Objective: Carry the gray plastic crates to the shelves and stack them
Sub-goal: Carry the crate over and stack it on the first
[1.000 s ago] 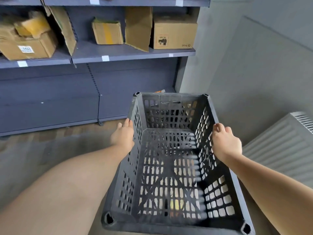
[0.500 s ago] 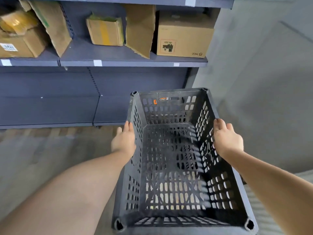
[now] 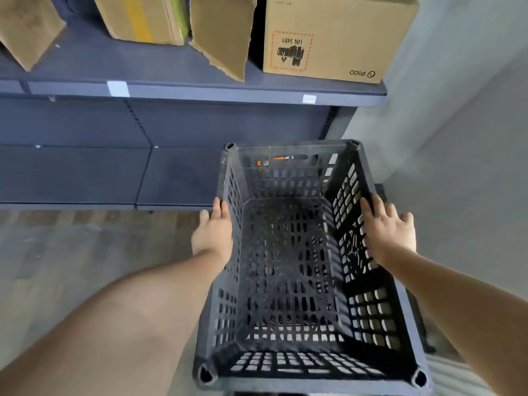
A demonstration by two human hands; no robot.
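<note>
Both bare forearms reach forward and down from the lower corners of the view, converging slightly toward the middle. The left hand point(image 3: 213, 234) lies against the outer left wall of the dark gray perforated plastic crate point(image 3: 288, 267) — back of the hand facing up, fingers straight and pointing ahead along the rim, thumb tucked out of sight. The right hand point(image 3: 388, 232) rests on the crate's right rim, its fingers spread and only loosely bent, fingertips reaching forward over the edge — the thumb side toward the inside of the wall. Both wrists are nearly straight.
</note>
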